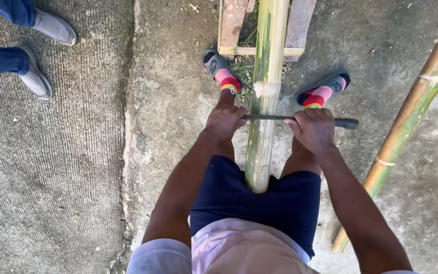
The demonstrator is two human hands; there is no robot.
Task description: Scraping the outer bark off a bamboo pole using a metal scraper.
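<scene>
Rough grey concrete ground (67, 162) underlies all. A long green-yellow bamboo pole (264, 101) runs between the person's legs, far end on a weathered wooden frame (231, 25). A dark, narrow metal blade (300, 120) lies crosswise on it. Left hand (225, 122) and right hand (314, 130) each have fingers clamped round the blade, either side of the pole.

Green bamboo pole (265, 86) with smooth, slightly glossy skin and pale scraped patches, dark matt metal blade (300, 120) across it, rough grey concrete floor (168, 127) with ribbed texture at left, weathered wooden frame (231, 25), navy cloth shorts (229, 195), striped knit socks (227, 80).
</scene>
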